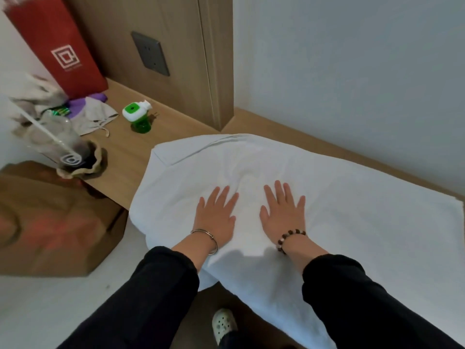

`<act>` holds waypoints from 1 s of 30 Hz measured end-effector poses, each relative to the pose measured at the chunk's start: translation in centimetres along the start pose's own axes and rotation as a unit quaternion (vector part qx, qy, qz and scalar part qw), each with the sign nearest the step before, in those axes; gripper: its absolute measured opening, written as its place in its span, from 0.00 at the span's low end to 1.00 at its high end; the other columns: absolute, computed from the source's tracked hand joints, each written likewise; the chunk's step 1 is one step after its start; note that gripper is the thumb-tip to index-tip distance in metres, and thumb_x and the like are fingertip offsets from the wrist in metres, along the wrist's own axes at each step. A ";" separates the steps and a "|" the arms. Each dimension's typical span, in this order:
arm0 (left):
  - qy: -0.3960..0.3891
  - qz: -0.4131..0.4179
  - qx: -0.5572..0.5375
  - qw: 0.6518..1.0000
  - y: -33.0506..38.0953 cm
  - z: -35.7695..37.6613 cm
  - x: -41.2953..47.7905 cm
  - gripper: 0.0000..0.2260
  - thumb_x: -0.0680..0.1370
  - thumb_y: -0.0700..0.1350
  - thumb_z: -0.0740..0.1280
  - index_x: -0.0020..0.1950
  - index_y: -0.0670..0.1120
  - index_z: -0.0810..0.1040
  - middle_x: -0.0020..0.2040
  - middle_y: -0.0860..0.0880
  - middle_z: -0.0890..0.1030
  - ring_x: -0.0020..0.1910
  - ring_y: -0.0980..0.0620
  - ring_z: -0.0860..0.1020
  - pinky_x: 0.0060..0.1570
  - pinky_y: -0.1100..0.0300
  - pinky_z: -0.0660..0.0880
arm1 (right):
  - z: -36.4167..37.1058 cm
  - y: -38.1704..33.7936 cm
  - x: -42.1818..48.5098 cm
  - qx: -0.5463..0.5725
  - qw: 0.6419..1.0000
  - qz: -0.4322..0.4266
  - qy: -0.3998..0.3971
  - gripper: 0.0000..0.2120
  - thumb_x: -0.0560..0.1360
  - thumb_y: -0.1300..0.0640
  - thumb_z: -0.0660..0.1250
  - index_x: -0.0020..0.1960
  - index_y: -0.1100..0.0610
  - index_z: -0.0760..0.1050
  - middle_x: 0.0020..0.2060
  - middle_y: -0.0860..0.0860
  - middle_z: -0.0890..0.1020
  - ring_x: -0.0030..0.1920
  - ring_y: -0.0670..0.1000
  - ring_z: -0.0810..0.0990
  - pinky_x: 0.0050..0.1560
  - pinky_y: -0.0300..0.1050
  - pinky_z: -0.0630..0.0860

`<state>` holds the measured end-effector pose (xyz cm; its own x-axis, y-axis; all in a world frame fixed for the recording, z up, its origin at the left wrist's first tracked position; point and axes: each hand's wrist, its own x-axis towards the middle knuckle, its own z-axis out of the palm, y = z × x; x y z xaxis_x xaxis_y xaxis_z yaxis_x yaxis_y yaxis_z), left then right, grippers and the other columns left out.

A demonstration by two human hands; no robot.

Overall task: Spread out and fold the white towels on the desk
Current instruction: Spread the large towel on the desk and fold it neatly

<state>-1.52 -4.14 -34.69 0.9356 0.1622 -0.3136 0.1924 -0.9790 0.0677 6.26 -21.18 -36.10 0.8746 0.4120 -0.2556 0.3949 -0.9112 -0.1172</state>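
Note:
A large white towel [352, 197] lies spread over the wooden desk [125, 157], its near edge hanging over the desk's front. Wrinkles bunch up in the cloth just beyond my fingertips. My left hand [217, 212] lies flat on the towel with straight, spread fingers. My right hand [284, 212] presses flat on it too, a hand's width to the right. A thin metal bangle sits on my left wrist, a bead bracelet on my right.
On the desk's left stand a green and white plug-in device [137, 115], a red paper bag [55, 44], crumpled cloth [95, 117] and a plastic cup with a straw [57, 144]. A brown paper bag [50, 222] sits on the floor. A wall socket [150, 54] faces the desk.

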 end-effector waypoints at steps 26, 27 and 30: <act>0.107 -0.319 -0.226 0.914 -10.7 -2.6 0.1 0.20 0.78 0.50 0.62 0.69 0.47 0.66 0.65 0.45 0.70 0.64 0.45 0.66 0.61 0.53 0.67 | -5.8 -8.4 6.7 0.014 0.978 -0.173 0.113 0.11 0.74 0.62 0.58 0.56 0.58 0.73 0.53 0.54 0.73 0.52 0.56 0.73 0.49 0.48 0.69; 0.088 -0.340 -0.218 0.911 -11.0 -2.6 0.3 0.21 0.77 0.53 0.64 0.68 0.46 0.67 0.64 0.45 0.70 0.63 0.45 0.68 0.59 0.52 0.69 | -5.9 -8.9 7.3 0.009 0.978 -0.183 0.102 0.14 0.75 0.62 0.58 0.60 0.58 0.71 0.56 0.54 0.72 0.53 0.56 0.73 0.50 0.48 0.70; 0.041 -0.368 -0.247 0.896 -11.6 -2.8 1.4 0.24 0.76 0.56 0.66 0.65 0.43 0.68 0.62 0.44 0.72 0.61 0.44 0.73 0.56 0.52 0.72 | -6.6 -10.5 10.0 -0.018 0.987 -0.152 0.057 0.37 0.71 0.61 0.68 0.74 0.55 0.54 0.66 0.54 0.63 0.60 0.55 0.69 0.51 0.47 0.73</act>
<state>-1.56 7.77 -33.26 0.5164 0.7694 -0.3758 0.8543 -0.4327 0.2881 12.72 -7.52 -31.12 0.7391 0.6655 -0.1039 0.6523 -0.7457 -0.1362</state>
